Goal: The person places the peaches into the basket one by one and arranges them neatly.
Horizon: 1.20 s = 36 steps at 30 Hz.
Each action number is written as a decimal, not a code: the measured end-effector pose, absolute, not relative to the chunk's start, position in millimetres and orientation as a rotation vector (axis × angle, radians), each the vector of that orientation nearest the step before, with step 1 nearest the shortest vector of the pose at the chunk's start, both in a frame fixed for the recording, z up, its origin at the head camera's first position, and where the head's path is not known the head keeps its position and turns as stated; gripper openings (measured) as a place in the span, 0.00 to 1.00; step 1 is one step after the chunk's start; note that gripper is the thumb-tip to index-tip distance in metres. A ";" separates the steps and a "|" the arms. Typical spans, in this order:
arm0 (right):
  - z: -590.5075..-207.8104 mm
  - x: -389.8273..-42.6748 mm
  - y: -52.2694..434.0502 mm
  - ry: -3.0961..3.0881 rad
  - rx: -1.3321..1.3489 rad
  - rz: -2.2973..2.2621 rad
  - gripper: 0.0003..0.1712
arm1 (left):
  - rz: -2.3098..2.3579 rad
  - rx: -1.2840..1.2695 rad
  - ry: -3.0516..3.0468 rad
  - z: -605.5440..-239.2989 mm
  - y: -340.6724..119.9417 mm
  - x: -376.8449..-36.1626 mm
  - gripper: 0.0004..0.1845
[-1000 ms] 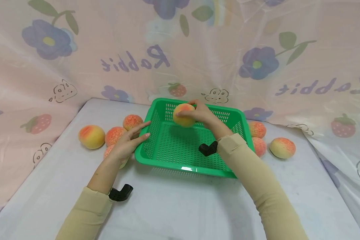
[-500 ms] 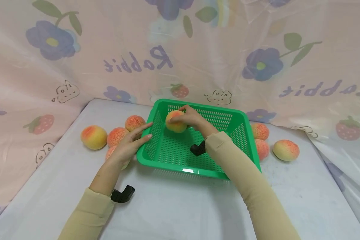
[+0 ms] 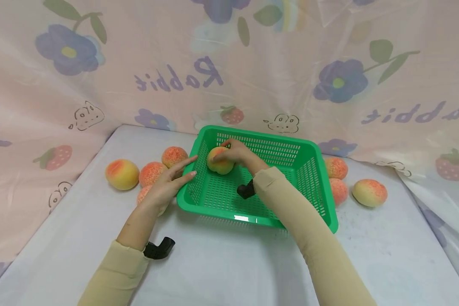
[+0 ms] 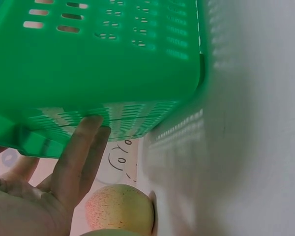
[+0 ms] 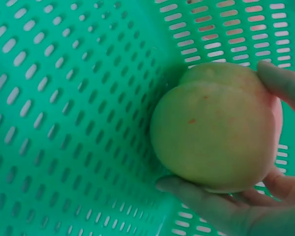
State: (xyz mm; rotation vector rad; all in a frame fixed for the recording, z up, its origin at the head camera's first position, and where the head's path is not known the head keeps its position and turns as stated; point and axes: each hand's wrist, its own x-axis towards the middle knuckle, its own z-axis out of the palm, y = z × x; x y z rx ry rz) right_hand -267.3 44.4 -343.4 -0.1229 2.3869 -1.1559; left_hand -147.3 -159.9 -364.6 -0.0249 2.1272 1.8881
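A green plastic basket [image 3: 229, 216] with slotted walls stands mid-table. My right hand [image 3: 239, 154] reaches inside it and holds a yellow-and-red peach [image 3: 220, 166] between thumb and fingers, low in the back left corner. In the right wrist view the peach [image 5: 216, 130] sits close to the slotted floor and wall. At the basket's left side my left hand [image 3: 164, 186] holds the rim, with thumb and a finger over it. From the left wrist view, other fingers [image 4: 77, 152] reach under the rim against the outer wall.
Left of the basket lie several peaches: a smooth yellow one [image 3: 122, 174] and speckled ones such as a red peach [image 3: 153, 173]. On the right are an upper peach [image 3: 335, 168], a lower peach [image 3: 338, 191] and an outer peach [image 3: 369, 192]. A printed curtain [image 3: 252, 85] hangs behind the table.
My right hand has moved left and down with the peach, from over the basket's back middle to its back left corner. The left hand keeps its place at the rim.
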 end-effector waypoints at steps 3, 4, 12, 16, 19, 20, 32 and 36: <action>-343.6 -266.1 43.4 2.409 -0.112 -1.144 0.40 | 1.888 -0.019 2.123 -365.5 -159.4 -147.4 0.28; -343.6 -265.8 43.5 2.411 -0.106 -1.147 0.40 | 1.889 -0.015 2.125 -365.7 -159.3 -147.4 0.28; -336.6 -263.7 51.1 2.364 -0.067 -1.234 0.40 | 1.878 -0.001 2.136 -366.8 -160.1 -147.9 0.28; -329.8 -262.8 55.3 2.276 -0.061 -1.382 0.38 | 1.869 0.012 2.140 -367.0 -163.0 -149.3 0.29; -323.0 -259.9 58.5 2.212 -0.066 -1.480 0.37 | 1.867 0.018 2.137 -367.5 -165.0 -150.6 0.29; -320.9 -258.8 59.7 2.196 -0.064 -1.505 0.37 | 1.866 0.016 2.134 -367.7 -165.6 -151.0 0.29; -302.4 -242.3 70.9 2.035 -0.132 -1.801 0.33 | 1.845 -0.020 2.138 -364.1 -174.5 -158.3 0.30; -298.7 -233.3 75.8 2.025 -0.178 -1.837 0.30 | 1.853 -0.025 2.121 -363.6 -177.2 -157.7 0.30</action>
